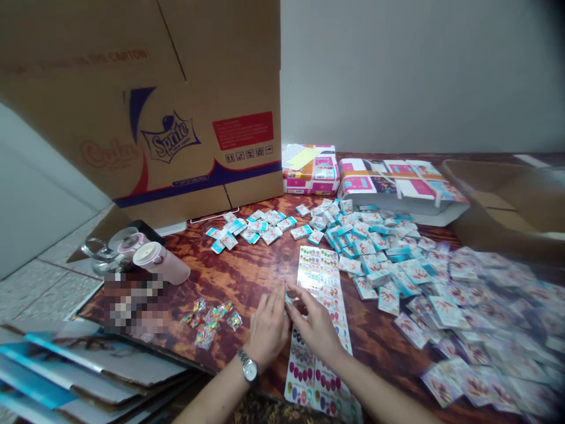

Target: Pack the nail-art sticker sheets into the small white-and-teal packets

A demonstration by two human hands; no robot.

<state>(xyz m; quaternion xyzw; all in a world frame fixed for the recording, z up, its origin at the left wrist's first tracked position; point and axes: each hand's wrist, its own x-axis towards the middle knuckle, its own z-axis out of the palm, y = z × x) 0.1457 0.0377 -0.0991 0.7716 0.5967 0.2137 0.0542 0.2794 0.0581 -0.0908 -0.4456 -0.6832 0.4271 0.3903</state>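
Observation:
My left hand (270,327), with a metal watch (248,366) on its wrist, meets my right hand (315,324) above the table. Between the closed fingers of both is a small white-and-blue box (288,298), mostly hidden. Beneath them lies a long sticker sheet (329,282) printed with rows of coloured nail shapes. Several clear packets of coloured candies (212,321) rest left of my left hand. To the right of my right hand spreads a big heap of small white-and-blue boxes (366,246), with a smaller group (247,227) further left.
A large Sprite-printed carton (198,70) stands at the back left. Pink cups (163,263) sit in front of it. Two wrapped packs (311,176) lie at the back, beside an open carton (507,200). Flattened printed cardboard (79,371) is stacked lower left. Purplish packets (477,377) cover the right.

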